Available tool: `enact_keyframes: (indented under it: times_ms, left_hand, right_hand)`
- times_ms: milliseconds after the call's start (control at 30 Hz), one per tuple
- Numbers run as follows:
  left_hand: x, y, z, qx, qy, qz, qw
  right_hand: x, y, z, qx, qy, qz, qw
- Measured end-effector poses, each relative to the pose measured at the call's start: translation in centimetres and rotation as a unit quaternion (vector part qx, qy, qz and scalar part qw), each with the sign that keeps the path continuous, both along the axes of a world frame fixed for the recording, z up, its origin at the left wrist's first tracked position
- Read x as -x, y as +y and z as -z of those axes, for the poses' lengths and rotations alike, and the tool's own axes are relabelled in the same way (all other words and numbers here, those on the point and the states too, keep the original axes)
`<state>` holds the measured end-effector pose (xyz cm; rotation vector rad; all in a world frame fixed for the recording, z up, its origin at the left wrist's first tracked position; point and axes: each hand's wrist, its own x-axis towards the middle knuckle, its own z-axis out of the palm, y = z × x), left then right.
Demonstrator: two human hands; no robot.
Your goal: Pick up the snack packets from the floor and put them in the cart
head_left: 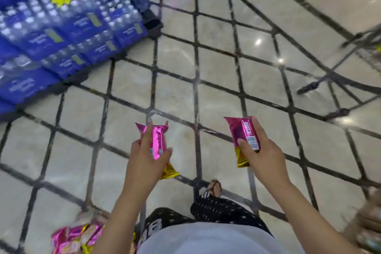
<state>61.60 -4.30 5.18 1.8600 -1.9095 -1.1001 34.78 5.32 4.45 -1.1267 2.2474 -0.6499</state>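
Note:
My left hand (147,158) grips a pink snack packet with a gold end (158,142), held above the tiled floor. My right hand (260,150) grips a second pink and gold snack packet (242,134) at about the same height. Several more pink and gold packets (76,237) lie in a heap on the floor at the bottom left, partly hidden by my left forearm. The metal cart (369,47) shows only as a blurred frame and wheels at the right edge.
Stacked blue packs of water bottles (61,27) fill the upper left, with a person's leg and shoe (152,22) beside them. The beige tiled floor (216,68) stretches between me and the cart. My foot (214,188) shows below the hands.

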Motion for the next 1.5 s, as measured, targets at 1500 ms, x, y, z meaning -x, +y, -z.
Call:
enact_keyframes:
  times_ms: [1500]
  left_hand:
    - [85.2, -17.1, -0.4, -0.02, -0.051, 0.542, 0.839]
  right_hand:
    - [64.0, 1.1, 0.3, 0.035, -0.085, 0.563, 0.821]
